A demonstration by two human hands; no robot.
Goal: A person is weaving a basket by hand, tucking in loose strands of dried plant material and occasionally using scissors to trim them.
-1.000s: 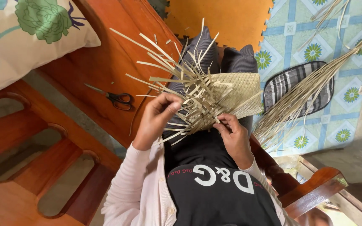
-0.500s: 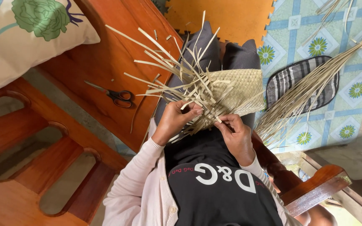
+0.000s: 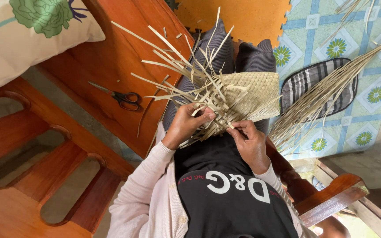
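On my lap: woven straw mat [image 3: 248, 94], unfinished. My left hand [image 3: 189, 123] and right hand [image 3: 248, 142] each pinch its loose strips. Scissors [image 3: 119, 96] lie on the wooden bench [image 3: 111, 53], near its edge.

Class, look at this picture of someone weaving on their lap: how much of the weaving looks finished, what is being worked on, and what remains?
Done: a tight woven panel lies over the knees. In hand: the left hand pinches strips at the open edge, and the right hand tucks one in beside it. Left: many loose strips stick out unwoven, a spare bundle lies on the floor, and the scissors sit untouched.
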